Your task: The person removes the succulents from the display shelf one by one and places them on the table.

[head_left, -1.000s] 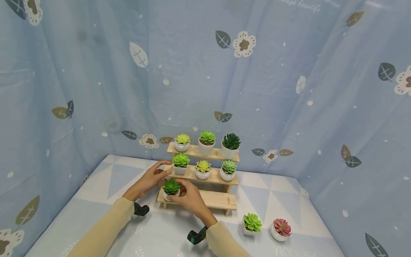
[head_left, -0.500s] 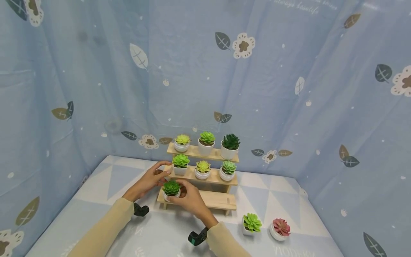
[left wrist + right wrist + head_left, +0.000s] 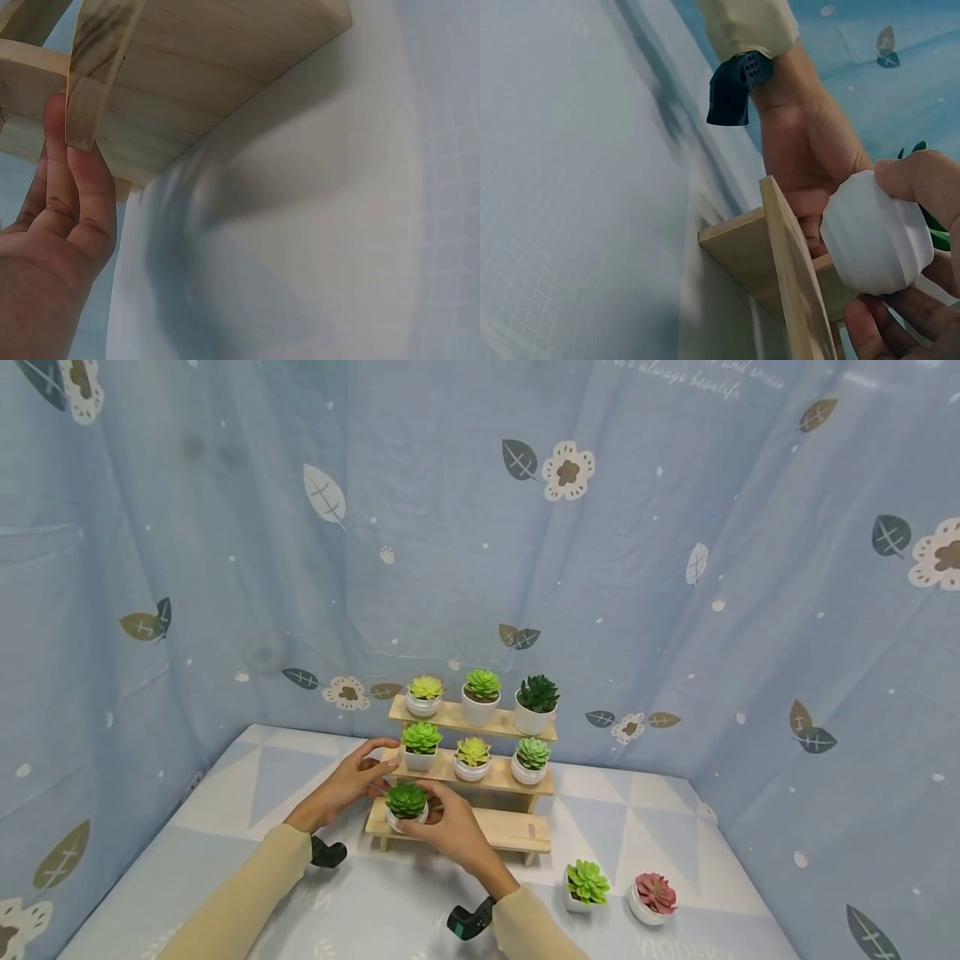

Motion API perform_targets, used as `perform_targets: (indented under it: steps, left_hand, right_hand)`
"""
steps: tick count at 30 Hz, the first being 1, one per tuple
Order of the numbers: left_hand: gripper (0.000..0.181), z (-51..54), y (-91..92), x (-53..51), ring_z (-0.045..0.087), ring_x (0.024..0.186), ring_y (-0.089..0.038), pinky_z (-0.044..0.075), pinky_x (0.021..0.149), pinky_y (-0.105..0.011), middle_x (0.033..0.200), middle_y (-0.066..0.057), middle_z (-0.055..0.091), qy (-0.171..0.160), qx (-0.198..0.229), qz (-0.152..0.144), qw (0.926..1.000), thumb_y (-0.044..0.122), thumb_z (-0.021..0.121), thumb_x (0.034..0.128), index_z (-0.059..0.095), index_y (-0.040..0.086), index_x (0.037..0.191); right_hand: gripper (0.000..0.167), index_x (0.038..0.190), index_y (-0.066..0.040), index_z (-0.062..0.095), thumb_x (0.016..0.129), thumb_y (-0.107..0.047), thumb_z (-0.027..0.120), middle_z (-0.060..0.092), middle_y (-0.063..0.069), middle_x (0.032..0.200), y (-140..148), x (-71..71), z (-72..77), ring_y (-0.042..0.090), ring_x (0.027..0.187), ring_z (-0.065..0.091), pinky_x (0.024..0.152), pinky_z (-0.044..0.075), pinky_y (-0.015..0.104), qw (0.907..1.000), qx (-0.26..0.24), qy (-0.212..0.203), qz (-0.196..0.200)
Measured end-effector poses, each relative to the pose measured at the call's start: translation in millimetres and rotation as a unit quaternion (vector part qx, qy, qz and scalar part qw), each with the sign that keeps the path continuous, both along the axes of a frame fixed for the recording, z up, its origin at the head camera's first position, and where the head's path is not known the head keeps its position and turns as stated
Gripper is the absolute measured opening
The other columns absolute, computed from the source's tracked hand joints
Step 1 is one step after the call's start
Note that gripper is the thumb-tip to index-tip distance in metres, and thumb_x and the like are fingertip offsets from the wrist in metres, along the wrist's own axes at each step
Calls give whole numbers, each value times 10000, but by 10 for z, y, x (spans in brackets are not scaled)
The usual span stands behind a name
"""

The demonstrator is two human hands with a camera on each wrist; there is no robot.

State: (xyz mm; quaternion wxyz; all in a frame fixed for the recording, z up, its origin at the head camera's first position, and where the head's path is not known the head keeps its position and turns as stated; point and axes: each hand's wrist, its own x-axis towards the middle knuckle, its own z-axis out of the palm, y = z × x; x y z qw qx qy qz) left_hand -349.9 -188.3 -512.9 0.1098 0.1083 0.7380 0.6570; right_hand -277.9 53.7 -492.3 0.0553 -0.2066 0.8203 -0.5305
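My right hand (image 3: pixel 455 829) grips the white ridged pot (image 3: pixel 874 236) of a small green succulent (image 3: pixel 407 802), thumb on one side and fingertips on the other. This plant is at the left end of the bottom step of a wooden plant stand (image 3: pixel 495 828). Whether the pot touches the step is hard to tell. My left hand (image 3: pixel 347 785) holds the stand's left end by the middle step; its fingers (image 3: pixel 94 195) lie against the wood in the left wrist view, with the thumb hidden there. A light-green succulent (image 3: pixel 421 739) in a white pot stands right beside its fingertips.
The middle step also bears a yellow-green succulent (image 3: pixel 472 752) and a pale-green one (image 3: pixel 533 754). Three potted succulents, including a dark green one (image 3: pixel 537 695), line the top step. On the table, right of the stand, are a bright-green succulent (image 3: pixel 587 882) and a pink one (image 3: pixel 656 893).
My right hand and the green succulent have shifted slightly right along the bottom step. My left hand keeps its place on the stand.
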Motion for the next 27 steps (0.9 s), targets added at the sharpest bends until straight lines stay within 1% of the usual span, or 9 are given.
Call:
perform_targets:
  steps: [3, 8, 12, 17, 21, 27]
  left_hand:
    - [578, 5, 4, 7, 647, 968, -338, 544, 849, -479, 1223, -190, 574, 24, 10, -27, 10000, 481, 682, 985, 462, 313, 1492]
    - [560, 14, 5, 15, 648, 977, -362, 551, 838, -462, 1228, -194, 574, 76, 79, -69, 9999, 455, 670, 1003, 456, 306, 1499]
    - [573, 29, 5, 31, 644, 985, -371, 551, 830, -453, 1240, -197, 568, 119, 61, -63, 9999, 453, 671, 1003, 447, 294, 1507]
    - [578, 30, 8, 31, 642, 986, -377, 550, 833, -460, 1257, -201, 560, 101, 51, -30, 9999, 462, 675, 998, 452, 293, 1503]
    - [569, 24, 7, 26, 641, 982, -377, 551, 829, -455, 1242, -199, 565, 93, 31, -10, 10000, 464, 671, 1000, 454, 297, 1498]
    - [580, 21, 10, 23, 641, 978, -379, 553, 836, -462, 1213, -196, 571, 96, 18, -30, 9999, 469, 672, 996, 450, 293, 1503]
  right_hand:
    - [654, 1452, -193, 565, 885, -367, 840, 649, -40, 1160, 37, 27, 22, 96, 955, 646, 818, 538, 290, 10000, -34, 5, 23]
    - [674, 1464, -193, 554, 885, -394, 834, 639, -29, 1162, 95, 73, 72, 115, 974, 643, 835, 539, 311, 10000, -63, -21, 41]
    - [692, 1475, -188, 543, 884, -406, 831, 632, -32, 1168, 141, 82, 77, 112, 973, 640, 832, 540, 318, 10000, -24, -21, 9]
    - [708, 1477, -207, 536, 876, -431, 834, 625, -39, 1176, 190, 103, 96, 121, 974, 639, 822, 536, 324, 10000, 22, -77, -41]
    - [699, 1466, -229, 543, 869, -444, 836, 624, -42, 1171, 227, 120, 106, 156, 987, 644, 820, 537, 333, 9999, 42, -113, -90]
    - [683, 1462, -200, 556, 873, -392, 844, 628, -24, 1166, 284, 139, 104, 159, 968, 639, 818, 536, 341, 9998, -17, -105, -138]
